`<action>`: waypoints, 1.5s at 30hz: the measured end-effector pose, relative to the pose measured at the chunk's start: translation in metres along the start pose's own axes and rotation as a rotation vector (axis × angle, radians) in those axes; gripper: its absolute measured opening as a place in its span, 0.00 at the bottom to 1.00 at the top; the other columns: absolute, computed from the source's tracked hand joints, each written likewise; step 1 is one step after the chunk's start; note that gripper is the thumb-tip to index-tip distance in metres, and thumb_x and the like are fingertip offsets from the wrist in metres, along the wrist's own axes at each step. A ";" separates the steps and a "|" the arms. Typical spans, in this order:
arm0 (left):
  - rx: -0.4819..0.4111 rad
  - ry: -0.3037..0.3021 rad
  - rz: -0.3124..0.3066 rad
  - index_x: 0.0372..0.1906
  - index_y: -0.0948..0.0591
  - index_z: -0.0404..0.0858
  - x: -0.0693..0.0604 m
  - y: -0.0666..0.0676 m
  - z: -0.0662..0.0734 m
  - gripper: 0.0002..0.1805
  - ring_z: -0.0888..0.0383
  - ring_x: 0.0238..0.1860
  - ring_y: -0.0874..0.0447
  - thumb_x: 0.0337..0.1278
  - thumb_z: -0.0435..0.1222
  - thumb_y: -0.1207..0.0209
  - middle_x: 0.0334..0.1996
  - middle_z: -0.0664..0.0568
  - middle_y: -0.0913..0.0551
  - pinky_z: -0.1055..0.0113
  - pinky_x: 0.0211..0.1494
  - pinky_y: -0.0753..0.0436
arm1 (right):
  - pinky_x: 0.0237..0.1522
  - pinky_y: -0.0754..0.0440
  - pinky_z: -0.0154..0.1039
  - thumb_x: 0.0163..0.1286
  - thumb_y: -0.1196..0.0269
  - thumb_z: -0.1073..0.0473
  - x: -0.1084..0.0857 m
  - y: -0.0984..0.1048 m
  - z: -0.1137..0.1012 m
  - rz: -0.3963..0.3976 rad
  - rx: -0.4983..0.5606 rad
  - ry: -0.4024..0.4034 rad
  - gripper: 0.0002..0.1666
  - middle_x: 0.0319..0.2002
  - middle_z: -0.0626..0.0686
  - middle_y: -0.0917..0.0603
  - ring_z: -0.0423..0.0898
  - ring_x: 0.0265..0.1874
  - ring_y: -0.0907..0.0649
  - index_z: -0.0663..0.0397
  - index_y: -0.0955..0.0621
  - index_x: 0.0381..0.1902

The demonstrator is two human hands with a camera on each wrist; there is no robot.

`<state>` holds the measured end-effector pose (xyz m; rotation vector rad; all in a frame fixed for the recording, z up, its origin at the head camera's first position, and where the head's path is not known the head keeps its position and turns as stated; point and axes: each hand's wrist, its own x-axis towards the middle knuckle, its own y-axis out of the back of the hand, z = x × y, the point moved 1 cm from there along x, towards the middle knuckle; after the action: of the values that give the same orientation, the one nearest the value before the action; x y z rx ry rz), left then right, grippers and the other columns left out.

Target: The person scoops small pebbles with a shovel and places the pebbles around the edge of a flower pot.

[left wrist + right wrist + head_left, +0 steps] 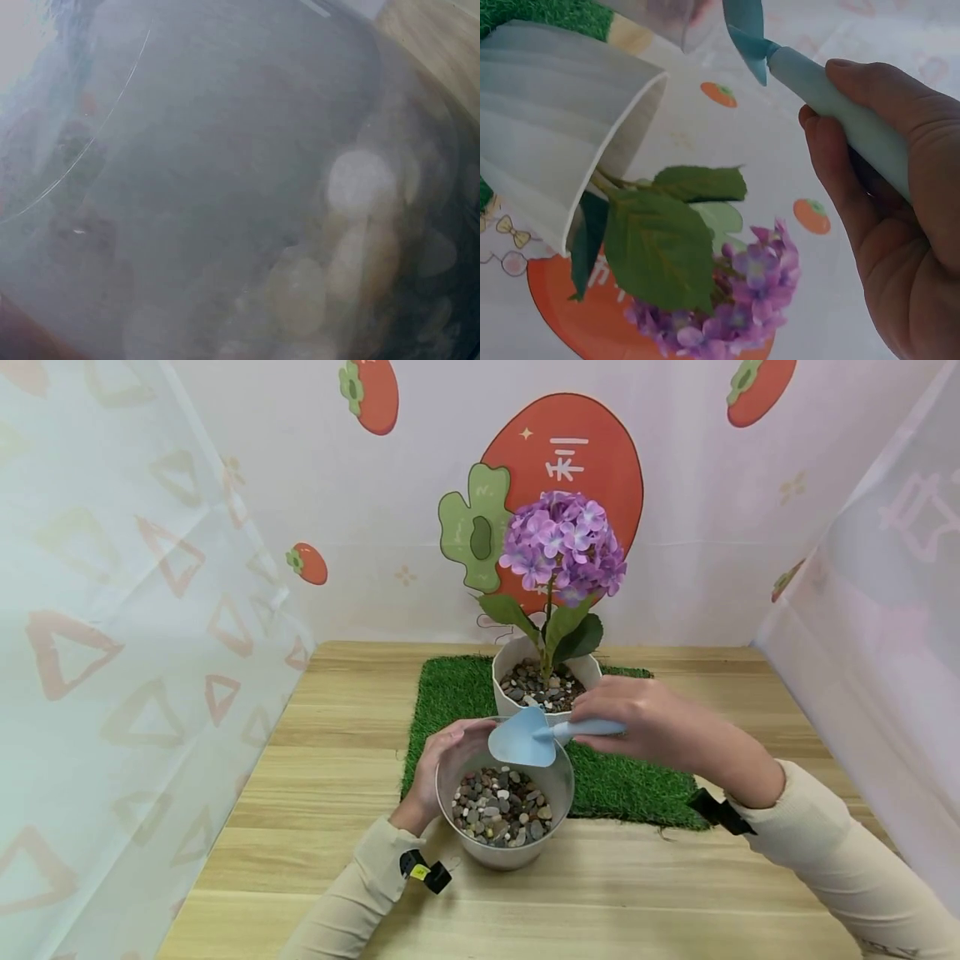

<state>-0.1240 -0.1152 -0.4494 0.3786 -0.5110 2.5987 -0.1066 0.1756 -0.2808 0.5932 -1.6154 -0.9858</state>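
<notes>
My right hand (648, 727) grips the handle of a light-blue hand trowel (528, 739); the right wrist view shows the thumb and fingers wrapped round that handle (847, 112). The trowel's blade hangs over the far rim of a clear plastic bucket (501, 857), close to the white flowerpot. My left hand (435, 768) holds the bucket from its left side, fingers along the wall near the rim. Pebbles (501, 806) of mixed colours lie in the bucket's bottom. In the left wrist view the bucket wall (210, 150) fills nearly everything, with blurred stones behind it.
Behind the bucket, a white flowerpot (504, 681) with pebbles bears a purple hydrangea (566, 547) with green leaves. It stands on a green artificial grass mat (453, 689). Underneath is a wood-grain table (315, 777), enclosed by printed white curtains (405, 510) at the back and sides.
</notes>
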 end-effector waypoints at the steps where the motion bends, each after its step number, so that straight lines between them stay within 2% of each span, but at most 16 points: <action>1: 0.000 0.000 -0.006 0.69 0.30 0.16 0.000 0.000 0.000 0.30 0.54 0.68 0.17 0.79 0.36 0.67 0.64 0.49 0.14 0.57 0.79 0.24 | 0.39 0.09 0.30 0.54 0.21 0.68 0.000 -0.004 -0.001 -0.018 -0.007 -0.004 0.17 0.39 0.50 0.08 0.42 0.37 0.11 0.57 0.10 0.43; 5: -0.008 0.011 -0.010 0.69 0.30 0.17 -0.001 0.000 -0.001 0.30 0.51 0.71 0.19 0.80 0.37 0.65 0.66 0.44 0.16 0.51 0.82 0.27 | 0.38 0.09 0.31 0.51 0.20 0.70 0.003 -0.019 -0.004 -0.063 -0.012 0.006 0.18 0.37 0.50 0.09 0.42 0.35 0.13 0.58 0.11 0.40; 10: -0.011 0.025 -0.015 0.69 0.29 0.19 -0.001 0.000 -0.002 0.30 0.46 0.72 0.20 0.80 0.39 0.64 0.68 0.39 0.18 0.48 0.82 0.28 | 0.38 0.11 0.33 0.56 0.21 0.67 0.010 -0.033 -0.011 -0.155 -0.061 0.026 0.12 0.34 0.48 0.10 0.43 0.35 0.15 0.58 0.12 0.38; 13: 0.002 0.023 -0.016 0.70 0.30 0.19 0.000 0.000 -0.001 0.30 0.47 0.72 0.20 0.80 0.38 0.65 0.68 0.37 0.19 0.51 0.82 0.27 | 0.38 0.12 0.32 0.60 0.23 0.66 0.016 -0.039 -0.018 -0.215 -0.181 0.050 0.08 0.33 0.47 0.11 0.43 0.34 0.17 0.56 0.14 0.34; 18: 0.015 0.025 -0.008 0.70 0.31 0.18 0.001 -0.001 0.001 0.31 0.51 0.71 0.20 0.81 0.38 0.67 0.68 0.40 0.18 0.54 0.83 0.29 | 0.33 0.16 0.29 0.54 0.25 0.74 0.024 -0.051 -0.030 -0.307 -0.425 0.117 0.12 0.28 0.46 0.14 0.43 0.30 0.19 0.54 0.17 0.27; 21: 0.010 0.029 -0.004 0.70 0.31 0.18 0.001 -0.001 0.001 0.30 0.50 0.72 0.20 0.81 0.37 0.66 0.68 0.39 0.18 0.51 0.83 0.30 | 0.27 0.19 0.28 0.55 0.26 0.74 0.028 -0.061 -0.034 -0.381 -0.510 0.112 0.13 0.26 0.45 0.16 0.43 0.28 0.21 0.52 0.17 0.26; 24: 0.007 0.033 0.007 0.70 0.31 0.17 0.000 -0.001 0.001 0.30 0.49 0.72 0.21 0.80 0.37 0.66 0.68 0.36 0.19 0.50 0.84 0.31 | 0.26 0.18 0.28 0.59 0.27 0.72 0.031 -0.070 -0.036 -0.437 -0.554 0.086 0.11 0.27 0.46 0.16 0.43 0.28 0.20 0.50 0.15 0.28; 28: 0.014 0.044 0.019 0.70 0.31 0.17 -0.001 -0.002 0.001 0.31 0.47 0.72 0.21 0.80 0.38 0.65 0.69 0.32 0.21 0.49 0.84 0.32 | 0.26 0.15 0.30 0.60 0.26 0.71 0.032 -0.078 -0.037 -0.457 -0.554 0.031 0.09 0.29 0.48 0.14 0.43 0.29 0.18 0.52 0.14 0.30; 34: 0.012 0.046 0.014 0.70 0.30 0.18 0.000 -0.004 0.000 0.31 0.43 0.73 0.22 0.80 0.39 0.64 0.69 0.29 0.23 0.48 0.84 0.32 | 0.25 0.13 0.33 0.59 0.25 0.70 0.030 -0.079 -0.040 -0.466 -0.536 -0.073 0.08 0.30 0.51 0.12 0.46 0.29 0.15 0.54 0.13 0.31; 42: -0.033 0.016 0.007 0.68 0.29 0.17 0.002 -0.003 -0.001 0.30 0.48 0.70 0.19 0.80 0.38 0.64 0.66 0.40 0.16 0.51 0.82 0.28 | 0.25 0.18 0.30 0.58 0.27 0.74 0.028 -0.083 -0.037 -0.443 -0.420 -0.040 0.10 0.22 0.47 0.15 0.44 0.24 0.19 0.54 0.13 0.27; 45: -0.051 0.006 0.012 0.67 0.29 0.16 0.002 -0.002 -0.001 0.30 0.48 0.70 0.18 0.80 0.38 0.63 0.65 0.39 0.16 0.53 0.82 0.27 | 0.26 0.17 0.29 0.58 0.29 0.76 0.027 -0.086 -0.033 -0.457 -0.284 -0.044 0.11 0.23 0.47 0.14 0.44 0.24 0.18 0.54 0.13 0.28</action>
<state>-0.1250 -0.1128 -0.4495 0.3519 -0.5786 2.5919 -0.0926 0.0987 -0.3367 0.7636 -1.3676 -1.5445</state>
